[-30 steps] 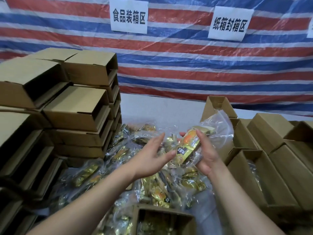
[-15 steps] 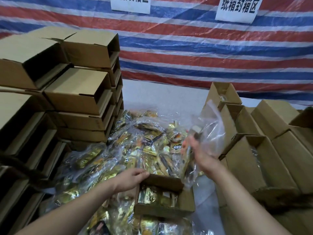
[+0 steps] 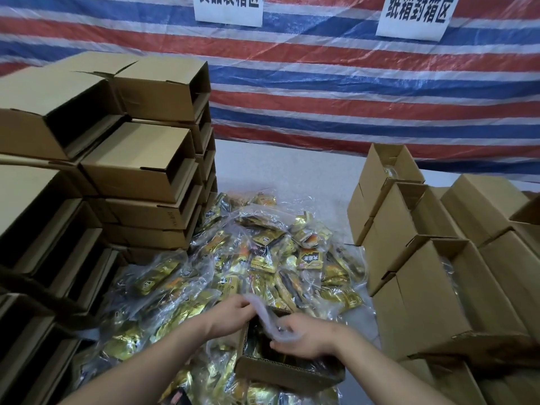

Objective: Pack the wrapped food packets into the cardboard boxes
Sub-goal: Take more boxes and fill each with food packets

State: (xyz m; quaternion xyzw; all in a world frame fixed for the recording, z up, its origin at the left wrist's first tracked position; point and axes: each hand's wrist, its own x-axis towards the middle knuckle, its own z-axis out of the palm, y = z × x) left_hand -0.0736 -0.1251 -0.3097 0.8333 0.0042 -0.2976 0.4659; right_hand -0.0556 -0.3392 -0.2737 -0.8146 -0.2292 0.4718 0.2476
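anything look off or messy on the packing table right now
Nothing is damaged or spilled. The wrapped packets lie in a loose heap, not in rows, and both hands are at the open box with a clear wrapper.

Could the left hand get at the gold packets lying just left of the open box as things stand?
Probably yes. The left hand sits at the open box's far left corner, pinching clear plastic wrap, and the gold packets lie uncovered beside it; it would have to let go first.
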